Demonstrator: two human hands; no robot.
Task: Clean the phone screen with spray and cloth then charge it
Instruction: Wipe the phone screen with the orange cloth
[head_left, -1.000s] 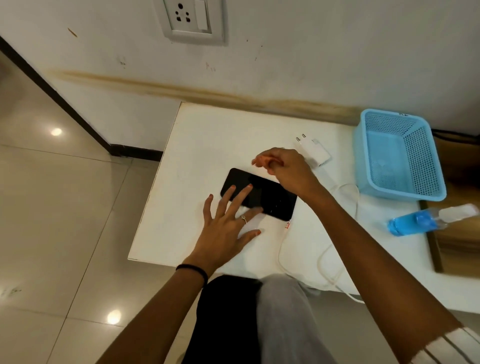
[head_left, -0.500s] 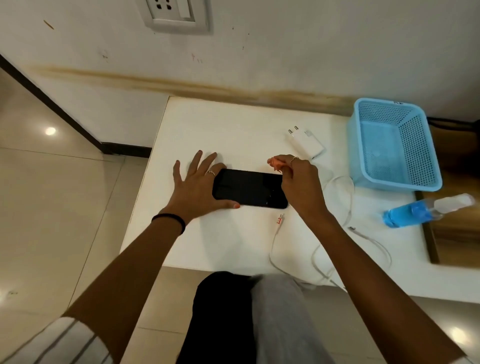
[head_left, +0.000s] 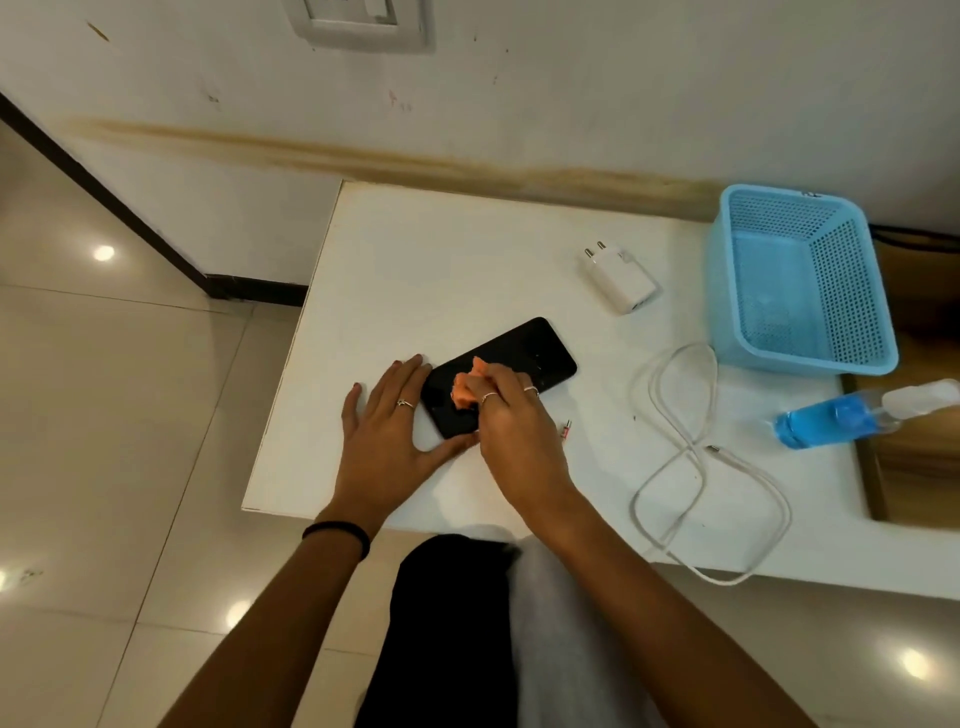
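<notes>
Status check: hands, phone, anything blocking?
Left hand flat on table, bracing phone. Right hand pressing cloth on screen. Nothing blocking.

1 phone (head_left: 524, 358), 1 cloth (head_left: 464, 391), 2 hands (head_left: 387, 436).

Looked like a room in a home or small office. Was floored in glossy beige tiles (head_left: 130, 415) that mirrored ceiling lights, with a dark skirting strip (head_left: 249, 286) along a scuffed, stained white wall (head_left: 571, 104). Had a switch-and-socket plate (head_left: 358, 23) set in that wall above a low white table (head_left: 441, 260), pushed against it.
</notes>
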